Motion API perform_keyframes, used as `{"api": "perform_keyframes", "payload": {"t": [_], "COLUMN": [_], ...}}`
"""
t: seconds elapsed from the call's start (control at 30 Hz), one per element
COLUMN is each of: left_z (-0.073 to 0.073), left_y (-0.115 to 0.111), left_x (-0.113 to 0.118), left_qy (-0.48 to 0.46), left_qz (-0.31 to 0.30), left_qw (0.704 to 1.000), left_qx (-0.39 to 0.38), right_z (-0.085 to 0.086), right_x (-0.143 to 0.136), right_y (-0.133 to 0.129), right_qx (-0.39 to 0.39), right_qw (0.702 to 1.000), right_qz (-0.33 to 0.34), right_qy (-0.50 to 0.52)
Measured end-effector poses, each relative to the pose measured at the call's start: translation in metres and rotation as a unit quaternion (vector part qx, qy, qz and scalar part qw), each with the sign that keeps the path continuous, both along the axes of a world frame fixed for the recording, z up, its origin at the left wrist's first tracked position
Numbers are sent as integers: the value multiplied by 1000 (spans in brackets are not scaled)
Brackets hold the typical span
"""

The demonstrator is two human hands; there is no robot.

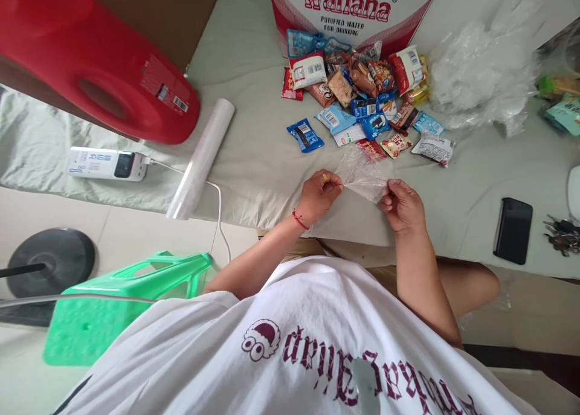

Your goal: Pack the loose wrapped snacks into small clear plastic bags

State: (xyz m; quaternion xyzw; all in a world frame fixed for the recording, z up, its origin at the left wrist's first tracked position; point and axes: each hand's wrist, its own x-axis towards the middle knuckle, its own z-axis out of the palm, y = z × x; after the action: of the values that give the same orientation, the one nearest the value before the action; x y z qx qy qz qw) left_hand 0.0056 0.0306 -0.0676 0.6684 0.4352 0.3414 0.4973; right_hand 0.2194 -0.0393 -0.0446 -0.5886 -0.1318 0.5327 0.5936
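Observation:
Between my two hands a clear plastic bag is stretched, thin and crumpled. My left hand pinches its left edge, thumb and forefinger pressed together. At the opposite edge my right hand grips the film with closed fingers. Just beyond the bag lies a heap of small wrapped snacks, among them a blue packet, a silver packet and a white-and-red packet. A roll of clear plastic bags rests on the cloth to the left. Crumpled clear bags are piled right of the snacks.
Behind the snacks stands a Wahaha water carton. At left are a red jug, a white power bank with its cable, and a green stool on the floor. A black phone and keys lie at right.

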Motion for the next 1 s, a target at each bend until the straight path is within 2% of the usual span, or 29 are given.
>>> {"api": "perform_keyframes", "payload": {"t": [0.07,0.17,0.27,0.33,0.47,0.6,0.73,0.83,1.0], "left_z": [0,2,7,11,12,4,-1,0,7], "left_y": [-2,-11,-21,-24,-21,-16,-15,-15,-15], "left_x": [-3,-5,-1,5,17,24,27,28,30], "left_qy": [36,59,57,74,76,28,-6,-20,-29], "left_qz": [10,15,-27,-59,-89,-50,-15,-10,3], "left_qw": [998,981,958,951,964,982,995,998,999], "left_qx": [57,184,281,295,241,182,103,54,34], "right_z": [5,11,14,15,14,16,19,16,7], "right_x": [-2,-5,-9,-11,-15,-14,-15,-21,-33], "right_y": [0,1,3,6,5,-5,-18,-18,-8], "right_qx": [-1,7,16,19,22,33,13,9,46], "right_qw": [1000,1000,999,999,999,998,995,991,980], "right_qz": [10,13,19,23,23,26,90,121,121], "right_qy": [8,-3,-23,-30,-39,-37,-29,-56,-149]}}
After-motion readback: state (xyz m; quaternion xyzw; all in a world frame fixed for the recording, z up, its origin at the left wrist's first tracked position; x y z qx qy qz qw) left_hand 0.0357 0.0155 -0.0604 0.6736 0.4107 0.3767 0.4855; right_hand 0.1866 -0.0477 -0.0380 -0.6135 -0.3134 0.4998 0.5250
